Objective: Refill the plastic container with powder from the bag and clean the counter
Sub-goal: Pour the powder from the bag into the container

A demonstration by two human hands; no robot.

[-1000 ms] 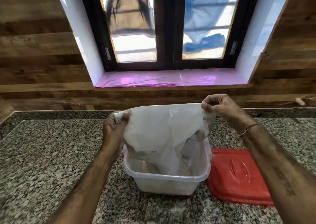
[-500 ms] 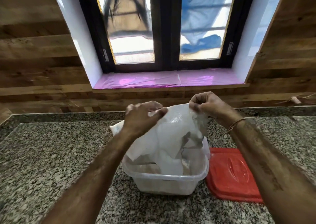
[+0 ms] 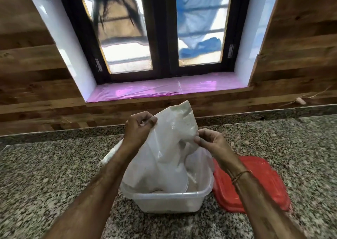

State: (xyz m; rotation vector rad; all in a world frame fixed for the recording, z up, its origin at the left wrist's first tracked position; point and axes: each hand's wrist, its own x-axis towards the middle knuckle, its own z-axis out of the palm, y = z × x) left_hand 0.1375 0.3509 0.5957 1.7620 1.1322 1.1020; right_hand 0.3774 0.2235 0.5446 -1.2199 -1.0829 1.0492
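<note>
A crumpled white plastic bag [image 3: 169,147] sits with its lower end inside the clear rectangular plastic container [image 3: 169,204] on the speckled granite desk [image 3: 45,175]. The left hand [image 3: 139,129] pinches the bag's edge at ten o'clock and the right hand [image 3: 212,144] pinches it at three, the fingers of both curled on the plastic. A flat red plastic lid [image 3: 268,176] lies just beside the container at three o'clock.

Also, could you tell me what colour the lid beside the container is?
The lid is red; the head view shows it best.
</note>
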